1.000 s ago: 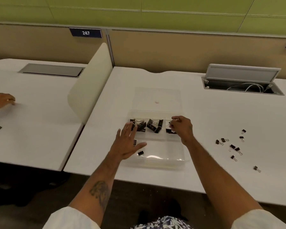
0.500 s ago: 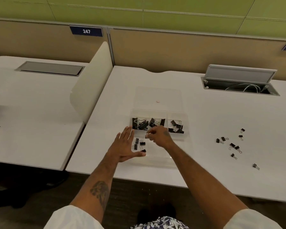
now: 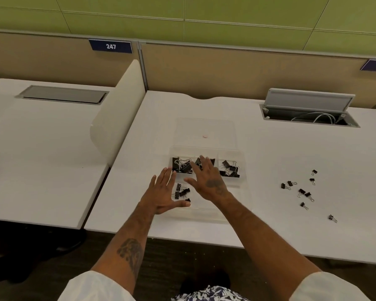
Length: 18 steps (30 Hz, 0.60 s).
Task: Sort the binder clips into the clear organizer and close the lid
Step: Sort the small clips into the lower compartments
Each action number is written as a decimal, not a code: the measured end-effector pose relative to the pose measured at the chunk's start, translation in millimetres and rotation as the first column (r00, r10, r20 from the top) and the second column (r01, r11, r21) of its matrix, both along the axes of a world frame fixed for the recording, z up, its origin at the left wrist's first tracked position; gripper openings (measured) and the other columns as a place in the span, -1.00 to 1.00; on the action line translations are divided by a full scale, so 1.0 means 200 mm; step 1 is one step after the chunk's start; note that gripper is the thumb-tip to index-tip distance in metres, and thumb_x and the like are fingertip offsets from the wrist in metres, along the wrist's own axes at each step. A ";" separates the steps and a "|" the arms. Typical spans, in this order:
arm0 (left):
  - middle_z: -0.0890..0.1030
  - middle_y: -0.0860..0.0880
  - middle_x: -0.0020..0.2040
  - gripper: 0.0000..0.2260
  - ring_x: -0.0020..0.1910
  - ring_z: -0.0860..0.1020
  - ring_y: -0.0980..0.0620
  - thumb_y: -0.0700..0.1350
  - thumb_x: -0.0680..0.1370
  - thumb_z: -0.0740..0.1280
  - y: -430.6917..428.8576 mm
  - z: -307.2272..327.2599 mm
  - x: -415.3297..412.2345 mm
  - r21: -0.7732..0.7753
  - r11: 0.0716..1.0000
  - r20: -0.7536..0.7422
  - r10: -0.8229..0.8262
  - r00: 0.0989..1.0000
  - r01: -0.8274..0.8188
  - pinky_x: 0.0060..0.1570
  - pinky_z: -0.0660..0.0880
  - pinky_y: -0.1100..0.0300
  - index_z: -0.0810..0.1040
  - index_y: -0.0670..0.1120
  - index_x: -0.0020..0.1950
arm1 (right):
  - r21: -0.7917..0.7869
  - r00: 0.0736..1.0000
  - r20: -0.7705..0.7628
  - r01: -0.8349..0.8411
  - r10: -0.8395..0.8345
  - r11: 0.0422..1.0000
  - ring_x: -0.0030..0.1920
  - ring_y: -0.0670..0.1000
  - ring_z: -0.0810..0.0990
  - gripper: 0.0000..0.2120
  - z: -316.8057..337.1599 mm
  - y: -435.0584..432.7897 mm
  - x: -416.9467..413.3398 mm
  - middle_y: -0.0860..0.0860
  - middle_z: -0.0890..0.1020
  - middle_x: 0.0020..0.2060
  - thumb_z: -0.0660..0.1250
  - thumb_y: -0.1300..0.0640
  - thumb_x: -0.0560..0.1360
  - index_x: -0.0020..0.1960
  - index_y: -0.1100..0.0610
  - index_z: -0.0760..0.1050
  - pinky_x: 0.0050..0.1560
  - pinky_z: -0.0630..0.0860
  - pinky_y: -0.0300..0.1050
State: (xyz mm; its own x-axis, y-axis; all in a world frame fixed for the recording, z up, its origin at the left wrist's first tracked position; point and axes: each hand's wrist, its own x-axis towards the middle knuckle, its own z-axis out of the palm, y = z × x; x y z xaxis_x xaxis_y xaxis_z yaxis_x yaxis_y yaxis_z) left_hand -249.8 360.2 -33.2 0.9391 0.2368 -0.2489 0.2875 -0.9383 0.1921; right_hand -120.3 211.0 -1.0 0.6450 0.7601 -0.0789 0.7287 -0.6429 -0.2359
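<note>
Sorting partway: clear organizer (image 3: pixel 244 170) part-filled, lid (image 3: pixel 205 129) open, loose binder clips (image 3: pixel 300 192) on worktop (image 3: pixel 269 224); left hand (image 3: pixel 161 192) and right hand (image 3: pixel 208 181) spread, seemingly empty.

Single head-worn wide-angle view, angled forward and down over the white desk (image 3: pixel 269 161), at arm's reach.

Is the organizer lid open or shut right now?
Open. The clear lid lies flat on the desk behind the organizer, and the clips in the compartments are uncovered.
</note>
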 end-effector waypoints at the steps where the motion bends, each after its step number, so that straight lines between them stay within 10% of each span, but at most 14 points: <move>1: -0.37 -0.04 0.54 0.12 0.51 -0.38 0.03 0.65 0.25 -0.14 0.00 0.00 0.01 0.003 1.000 0.008 0.000 1.000 0.000 0.51 -0.22 -0.12 -0.30 -0.06 0.56 | -0.022 1.000 0.027 -0.011 0.012 1.000 0.57 0.20 -0.14 -0.31 -0.01 -0.01 0.00 0.18 -0.09 0.57 -0.01 -0.32 0.57 0.58 0.01 0.01 0.49 0.00 0.24; 18: -0.31 -0.02 0.57 -0.15 0.52 -0.36 0.01 0.51 0.44 -0.16 -0.26 0.10 0.35 0.039 0.995 0.201 -0.097 0.975 0.091 0.48 -0.27 -0.11 -0.28 0.05 0.56 | -0.006 0.963 0.120 0.245 -0.243 0.969 0.56 0.22 -0.12 -0.24 -0.01 -0.48 0.20 0.19 -0.13 0.57 -0.22 -0.41 0.51 0.58 -0.03 0.02 0.44 -0.02 0.37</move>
State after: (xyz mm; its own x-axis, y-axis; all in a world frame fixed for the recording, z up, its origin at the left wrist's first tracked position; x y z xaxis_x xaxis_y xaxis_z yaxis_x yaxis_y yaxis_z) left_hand -178.9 308.5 -12.6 0.9877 0.1497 -0.0451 0.1559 -0.9653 0.2093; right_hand -81.1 114.5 -3.9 0.8164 0.5774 -0.0051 0.5709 -0.8085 -0.1426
